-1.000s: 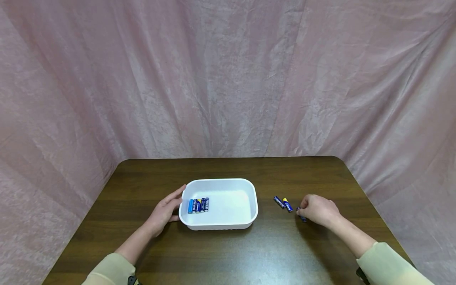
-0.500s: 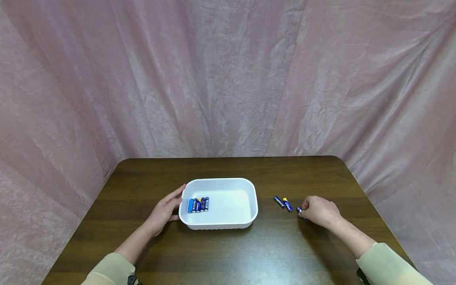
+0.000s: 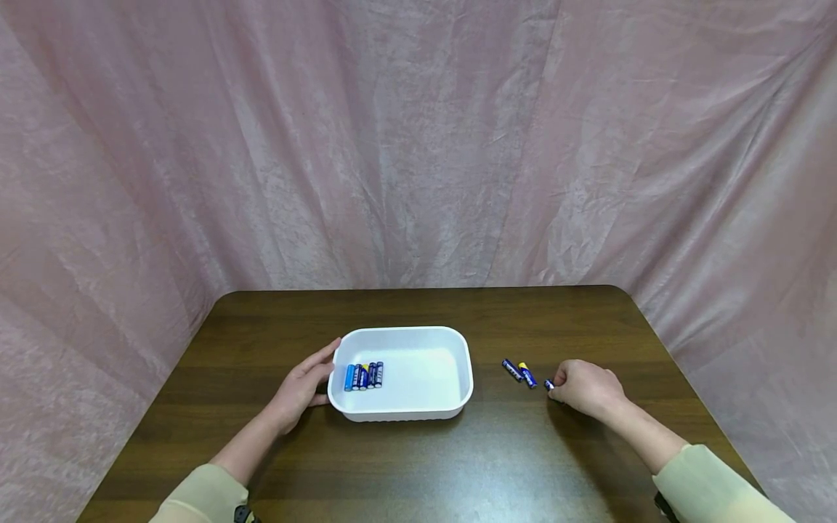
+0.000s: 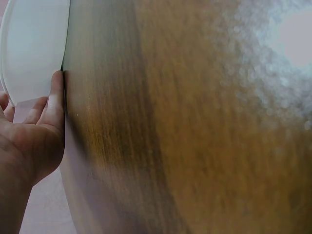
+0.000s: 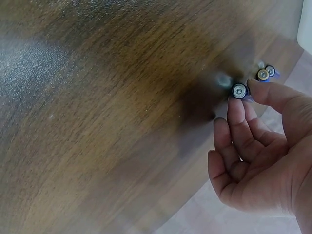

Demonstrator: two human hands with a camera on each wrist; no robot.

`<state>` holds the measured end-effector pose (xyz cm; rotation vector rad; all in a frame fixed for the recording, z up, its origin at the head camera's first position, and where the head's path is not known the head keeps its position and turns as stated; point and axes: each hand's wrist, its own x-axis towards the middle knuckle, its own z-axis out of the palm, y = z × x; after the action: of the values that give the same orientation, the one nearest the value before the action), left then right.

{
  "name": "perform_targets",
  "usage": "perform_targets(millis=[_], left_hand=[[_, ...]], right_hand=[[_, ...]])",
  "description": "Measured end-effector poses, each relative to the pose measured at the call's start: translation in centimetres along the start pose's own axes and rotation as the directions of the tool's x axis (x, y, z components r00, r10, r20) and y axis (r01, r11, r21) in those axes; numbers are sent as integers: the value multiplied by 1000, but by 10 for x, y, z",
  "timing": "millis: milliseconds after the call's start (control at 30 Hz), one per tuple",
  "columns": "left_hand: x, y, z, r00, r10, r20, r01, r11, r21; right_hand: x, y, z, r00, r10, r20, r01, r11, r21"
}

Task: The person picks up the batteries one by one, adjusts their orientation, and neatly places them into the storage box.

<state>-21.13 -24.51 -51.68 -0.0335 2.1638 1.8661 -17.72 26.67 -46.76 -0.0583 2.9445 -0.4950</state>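
A white tray (image 3: pixel 425 407) sits on the table, with several blue batteries (image 3: pixel 363 377) lined up side by side in its left part. My left hand (image 3: pixel 299 396) touches the tray's left end with extended fingers; the left wrist view shows its thumb and fingertips against the tray wall (image 4: pixel 36 44). To the right, my right hand (image 3: pixel 588 386) pinches a dark blue battery (image 5: pixel 239 91) between thumb and fingers, at the table surface. Much of that battery is hidden by the hand in the head view. Just left of it lie a dark blue battery (image 3: pixel 512 370) and a yellow-topped blue battery (image 3: pixel 527 375).
The brown wooden table (image 3: pixel 418 479) has rounded far corners and a glossy light patch near the front. Behind it hangs a pink curtain (image 3: pixel 418 145). In the right wrist view, the tray's edge shows at the upper right corner.
The right hand has shifted very slightly, and less of the battery under it shows now in the head view. The left hand and tray stay in place.
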Motion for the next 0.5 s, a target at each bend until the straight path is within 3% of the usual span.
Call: perform_targets(millis=[500], left_hand=[[-2,2,0,1000,5,6,-5,1000,2]], right_hand=[[3,-2,-16,1000,-11,-12,12,999,37]])
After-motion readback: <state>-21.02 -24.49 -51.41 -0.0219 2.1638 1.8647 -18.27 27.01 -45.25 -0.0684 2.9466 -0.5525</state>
